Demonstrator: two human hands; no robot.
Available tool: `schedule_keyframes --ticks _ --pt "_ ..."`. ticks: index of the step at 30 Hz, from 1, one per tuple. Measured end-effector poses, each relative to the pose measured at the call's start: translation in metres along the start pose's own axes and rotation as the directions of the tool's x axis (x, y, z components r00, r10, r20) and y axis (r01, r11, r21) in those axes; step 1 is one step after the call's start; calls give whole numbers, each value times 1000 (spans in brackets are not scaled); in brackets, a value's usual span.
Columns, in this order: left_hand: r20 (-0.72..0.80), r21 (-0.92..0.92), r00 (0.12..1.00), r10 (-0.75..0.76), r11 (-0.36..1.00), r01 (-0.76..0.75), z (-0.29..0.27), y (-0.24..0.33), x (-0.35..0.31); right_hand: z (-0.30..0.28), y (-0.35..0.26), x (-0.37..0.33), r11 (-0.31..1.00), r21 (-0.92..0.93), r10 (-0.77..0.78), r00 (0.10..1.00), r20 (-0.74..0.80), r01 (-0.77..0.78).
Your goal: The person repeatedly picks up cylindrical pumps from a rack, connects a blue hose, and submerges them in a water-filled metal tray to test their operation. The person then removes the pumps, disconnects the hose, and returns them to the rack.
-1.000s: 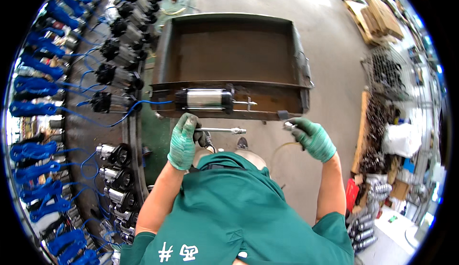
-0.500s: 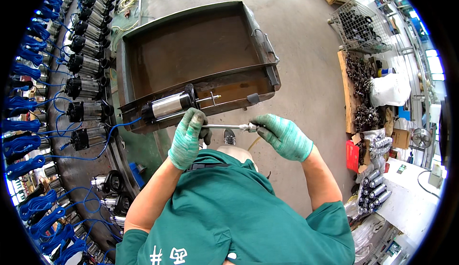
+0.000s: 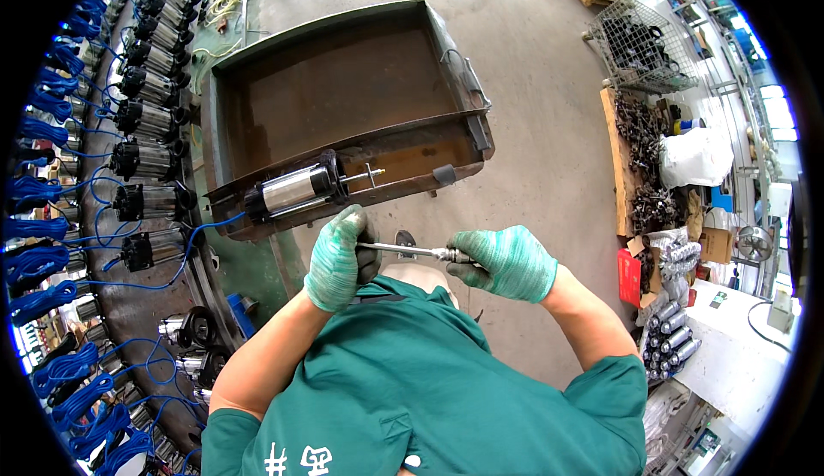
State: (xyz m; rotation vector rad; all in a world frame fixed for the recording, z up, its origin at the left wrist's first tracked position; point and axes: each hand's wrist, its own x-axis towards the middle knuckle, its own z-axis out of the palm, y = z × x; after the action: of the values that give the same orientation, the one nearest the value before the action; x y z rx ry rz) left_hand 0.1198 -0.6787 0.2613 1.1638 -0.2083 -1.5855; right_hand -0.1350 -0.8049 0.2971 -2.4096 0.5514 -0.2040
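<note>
A thin metal rod (image 3: 396, 248) with a thicker silver fitting (image 3: 446, 254) at its right end spans the space between my hands, in front of my waist. My left hand (image 3: 337, 261), in a green-and-white knit glove with dark fingertips, is closed round the rod's left end. At the other end my right hand (image 3: 508, 263), gloved alike, has its fingers closed on the fitting's end. Just beyond my left hand, a silver cylindrical pump (image 3: 296, 191) with black ends lies on the tank's near ledge. A threaded rod with a crosspiece (image 3: 371, 175) sticks out from its right end.
Ahead stands a rusty metal tank (image 3: 318, 23) with shallow brown liquid. Rows of similar pumps (image 3: 148, 201) with blue cable coils (image 3: 39, 261) line the left side. On the right are a wire cage (image 3: 644, 42), a pile of dark metal parts (image 3: 644, 158) and a red box (image 3: 631, 277).
Both hands have come slightly nearer my body with the rod. My right hand has shifted a little left, its fingers wrapping further round the fitting's end.
</note>
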Motion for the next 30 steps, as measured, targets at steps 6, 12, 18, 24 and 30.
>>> schedule_keyframes --ticks 6,12,18,24,30 --pt "-73 38 997 30 999 -27 25 -11 -22 -15 0 -6 992 87 70 977 201 -89" --pt "-86 38 996 -10 999 13 37 -18 -31 -15 -11 -16 937 253 166 943 288 -242" --pt "-17 -1 993 -119 993 119 36 -7 -16 -21 -20 -16 980 86 167 976 139 -180" --pt "134 65 979 -156 987 149 48 16 2 -9 11 -37 978 26 202 975 92 -205" --pt "266 116 962 -55 993 25 41 9 10 13 17 -60 968 33 252 956 -150 -250"
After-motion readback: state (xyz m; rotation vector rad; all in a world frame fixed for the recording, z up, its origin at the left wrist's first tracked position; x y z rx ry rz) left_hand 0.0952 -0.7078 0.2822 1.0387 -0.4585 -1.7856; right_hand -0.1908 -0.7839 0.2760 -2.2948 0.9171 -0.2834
